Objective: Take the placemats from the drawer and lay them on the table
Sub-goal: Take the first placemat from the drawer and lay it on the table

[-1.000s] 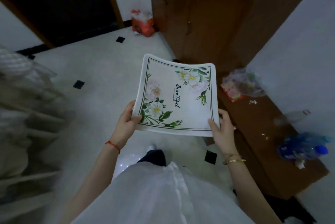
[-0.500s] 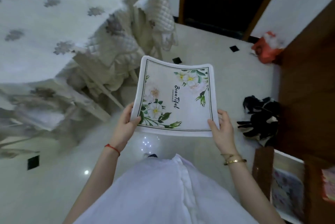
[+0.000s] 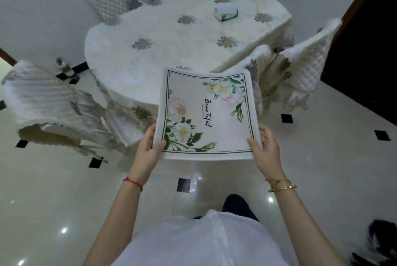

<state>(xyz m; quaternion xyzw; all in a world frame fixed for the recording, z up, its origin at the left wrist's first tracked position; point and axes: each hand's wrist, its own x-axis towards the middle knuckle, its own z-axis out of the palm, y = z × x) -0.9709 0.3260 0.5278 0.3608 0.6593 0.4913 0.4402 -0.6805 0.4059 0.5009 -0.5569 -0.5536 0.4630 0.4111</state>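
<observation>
Since the earlier frame the view has swung round: the table (image 3: 171,35), previously at 10 o'clock, now lies at 12 o'clock, directly beyond the placemats (image 3: 206,115). Left hand (image 3: 148,147) grips the near left corner, thumb on the printed face, fingers clamped beneath. Right hand (image 3: 266,149) grips the near right corner likewise. Placemats are held flat in the air, clear of the table, far edge over its near rim. Chairs (image 3: 49,102) with quilted covers stand at 9, 11 and 2 o'clock. A small box (image 3: 225,13) rests on the table's far side.
</observation>
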